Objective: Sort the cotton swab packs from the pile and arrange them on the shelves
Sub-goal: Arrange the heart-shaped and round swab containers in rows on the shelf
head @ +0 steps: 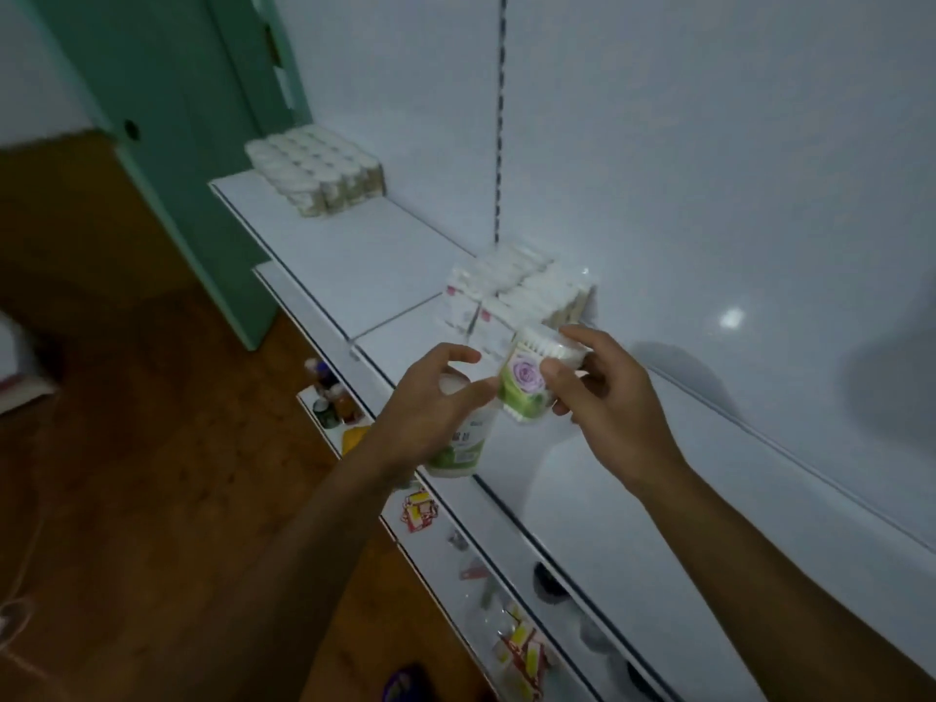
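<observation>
Above the white metal shelf [582,504], I hold two packs at once. My right hand [602,402] pinches the clear round tub of cotton swabs with a purple rose label [527,385], thumb on its front, fingers behind. My left hand [430,412] curls around a taller white cylinder pack with a green label [463,448]. Sorted rectangular swab packs [521,291] stand just beyond against the back panel. Risk, in my judgement: the tilted tub may slip from so light a pinch, or knock that row.
</observation>
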